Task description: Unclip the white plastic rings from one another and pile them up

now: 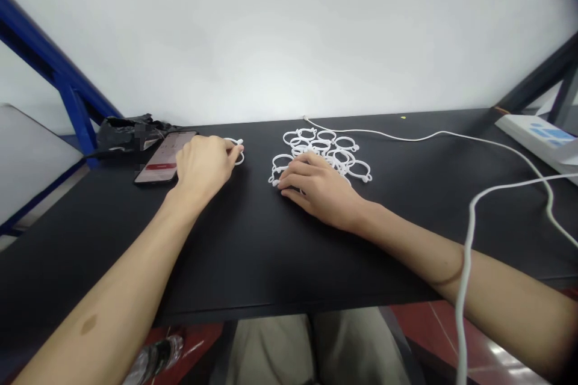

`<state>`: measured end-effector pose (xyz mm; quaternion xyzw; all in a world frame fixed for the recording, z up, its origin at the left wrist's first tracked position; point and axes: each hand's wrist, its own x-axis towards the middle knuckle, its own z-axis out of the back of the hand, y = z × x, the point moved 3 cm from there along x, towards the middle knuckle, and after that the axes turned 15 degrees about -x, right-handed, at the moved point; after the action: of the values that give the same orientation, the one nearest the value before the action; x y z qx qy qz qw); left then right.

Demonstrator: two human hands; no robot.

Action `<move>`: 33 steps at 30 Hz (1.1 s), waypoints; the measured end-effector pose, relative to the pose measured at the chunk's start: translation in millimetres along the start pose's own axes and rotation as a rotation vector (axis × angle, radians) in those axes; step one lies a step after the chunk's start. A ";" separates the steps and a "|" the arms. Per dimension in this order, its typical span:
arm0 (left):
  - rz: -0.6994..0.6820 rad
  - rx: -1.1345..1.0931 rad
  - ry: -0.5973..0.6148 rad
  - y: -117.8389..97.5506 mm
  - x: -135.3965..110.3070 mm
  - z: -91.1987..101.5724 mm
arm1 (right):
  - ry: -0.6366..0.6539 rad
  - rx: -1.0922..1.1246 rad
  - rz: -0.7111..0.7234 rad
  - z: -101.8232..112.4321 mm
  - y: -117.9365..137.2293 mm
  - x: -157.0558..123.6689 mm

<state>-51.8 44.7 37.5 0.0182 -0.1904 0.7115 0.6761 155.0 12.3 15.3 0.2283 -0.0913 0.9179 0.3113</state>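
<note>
My left hand (203, 165) rests on the black table (253, 252) with its fingers curled around a white plastic ring (237, 150), which lies at its fingertips. My right hand (316, 186) lies on the near left edge of a pile of several white plastic rings (329, 153), fingers bent and touching one ring at the pile's left side. The rings each have small tabs on the rim. The two hands are about a hand's width apart.
A phone (163, 157) with a lit screen lies just left of my left hand. A black bag (121, 132) sits behind it by a blue frame (67, 84). White cables (469, 234) cross the right side toward a white power strip (542, 135). A bottle (158, 358) lies on the floor.
</note>
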 end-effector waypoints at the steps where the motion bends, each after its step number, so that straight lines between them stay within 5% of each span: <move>1: 0.006 0.000 0.005 -0.6 -0.1 0.6 | -0.039 0.026 -0.005 2.2 -0.3 0.2; 5: -0.030 -0.038 -0.021 -1.4 0.0 2.4 | -0.175 0.151 -0.100 10.9 -1.8 -0.4; 9: -0.288 -0.253 -0.104 -17.3 -7.9 7.3 | -0.195 0.371 -0.277 14.0 -4.8 -2.1; 14: -0.498 -0.585 0.076 -42.0 -24.5 7.4 | -0.196 0.463 -0.358 14.1 -6.9 -2.2; 26: -0.604 -0.563 0.198 -50.0 -31.5 -0.1 | -0.221 0.335 -0.464 13.6 -14.2 -2.7; 33: -0.470 -0.600 0.180 -46.3 -25.8 -2.9 | -0.140 0.355 -0.429 10.7 -14.1 -3.4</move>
<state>-4.0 21.5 38.9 -0.1995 -0.3203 0.4486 0.8101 169.9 18.3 23.4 0.3562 0.1000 0.8148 0.4464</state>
